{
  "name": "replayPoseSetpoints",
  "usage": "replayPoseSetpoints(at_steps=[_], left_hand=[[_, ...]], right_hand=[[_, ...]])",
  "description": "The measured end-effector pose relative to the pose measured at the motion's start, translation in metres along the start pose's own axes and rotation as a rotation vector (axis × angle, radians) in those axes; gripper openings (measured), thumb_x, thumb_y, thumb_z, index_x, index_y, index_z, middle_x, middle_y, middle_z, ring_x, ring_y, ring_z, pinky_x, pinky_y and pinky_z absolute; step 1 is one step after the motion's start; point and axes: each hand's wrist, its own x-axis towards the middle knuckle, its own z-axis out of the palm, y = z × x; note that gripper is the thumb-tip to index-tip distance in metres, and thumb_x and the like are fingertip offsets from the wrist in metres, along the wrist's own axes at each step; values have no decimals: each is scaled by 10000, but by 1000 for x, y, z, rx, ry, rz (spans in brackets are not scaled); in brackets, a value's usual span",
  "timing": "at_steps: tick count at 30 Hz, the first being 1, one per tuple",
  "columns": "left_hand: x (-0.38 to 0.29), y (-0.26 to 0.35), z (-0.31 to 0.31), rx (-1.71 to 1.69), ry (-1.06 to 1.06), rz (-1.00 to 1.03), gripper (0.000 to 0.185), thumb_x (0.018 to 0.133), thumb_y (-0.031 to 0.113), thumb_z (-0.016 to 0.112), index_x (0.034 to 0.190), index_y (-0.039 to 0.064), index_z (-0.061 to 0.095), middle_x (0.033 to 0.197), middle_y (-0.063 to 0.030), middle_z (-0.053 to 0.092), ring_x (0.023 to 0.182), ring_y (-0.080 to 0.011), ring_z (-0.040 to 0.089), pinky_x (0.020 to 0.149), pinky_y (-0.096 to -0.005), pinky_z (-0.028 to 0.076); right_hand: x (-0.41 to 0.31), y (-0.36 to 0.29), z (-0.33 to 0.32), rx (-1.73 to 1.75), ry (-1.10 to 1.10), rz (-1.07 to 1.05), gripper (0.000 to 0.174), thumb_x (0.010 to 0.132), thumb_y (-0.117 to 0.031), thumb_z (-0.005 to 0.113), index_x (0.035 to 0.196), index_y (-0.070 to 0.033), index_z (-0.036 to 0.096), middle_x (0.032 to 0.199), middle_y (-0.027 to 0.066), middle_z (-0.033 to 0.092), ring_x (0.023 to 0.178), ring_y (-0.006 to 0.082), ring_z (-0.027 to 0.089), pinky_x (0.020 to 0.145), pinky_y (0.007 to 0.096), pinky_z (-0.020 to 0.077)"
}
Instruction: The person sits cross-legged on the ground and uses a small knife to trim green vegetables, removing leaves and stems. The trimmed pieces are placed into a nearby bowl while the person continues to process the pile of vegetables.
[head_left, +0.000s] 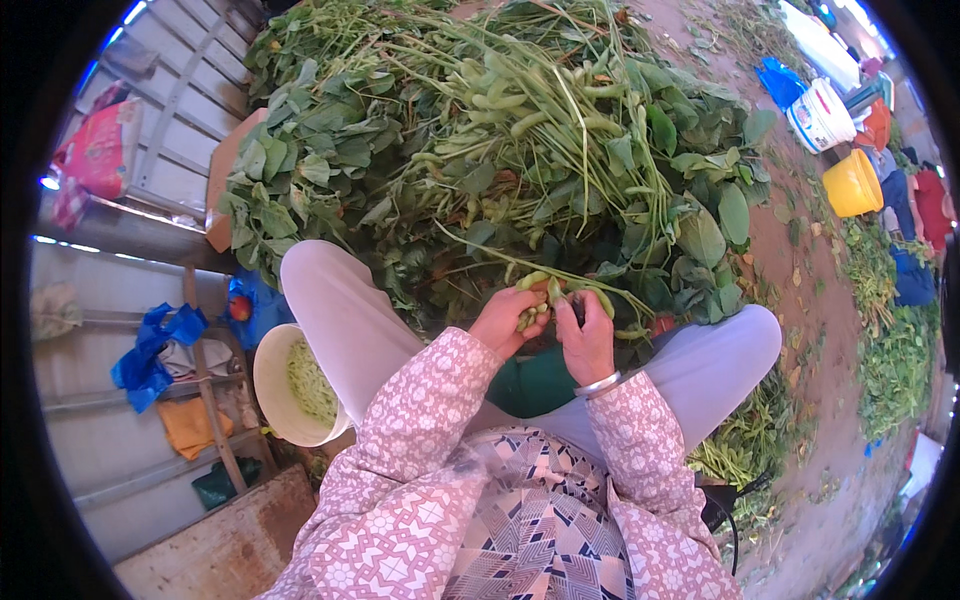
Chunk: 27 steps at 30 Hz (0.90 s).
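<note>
My left hand (512, 319) is closed around several green soybean pods (529, 316), above the gap between my knees. Beside it, my right hand (588, 339), with a silver bangle (598, 385) at the wrist, pinches an upright soybean pod (554, 291) between thumb and finger. A small dark object (578, 310) shows in the right hand; what it is cannot be made out. A long soybean stem (499, 255) with pods passes just beyond both hands. In front of my knees lies a big heap of leafy soybean plants (480, 135).
A cream bucket (271, 386) holding pale green pieces stands by my left knee. Blue plastic bags (154, 360) hang along the metal-sheet wall (90, 382). White (821, 116) and yellow (853, 184) buckets stand at far right, near a person in red (932, 206). More cut plants (896, 367) lie there.
</note>
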Motion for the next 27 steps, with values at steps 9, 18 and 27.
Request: replayPoseSetpoints(at_steps=[9,18,27], left_hand=[[-22,36,-35,123,333,258,239,888,210,612,1011,5,599,593,16,447,411,-55,346,362,-197,223],[-14,39,-12,388,314,188,209,803,178,732,908,29,629,628,38,513,431,-32,360,387,-195,211],[-17,39,-12,219,160,92,134,834,159,696,875,44,642,630,34,520,450,-36,372,391,-191,229]], right_hand=[[-1,-23,-9,-1,-44,22,207,890,-180,595,860,17,541,607,43,548,502,105,500,480,267,405],[-1,-15,-12,-82,-61,-25,183,886,-166,593,873,5,529,629,41,534,507,99,484,489,260,403],[-1,-39,6,-298,-272,-73,234,891,-194,595,1042,-28,530,809,186,639,751,338,645,651,362,496]])
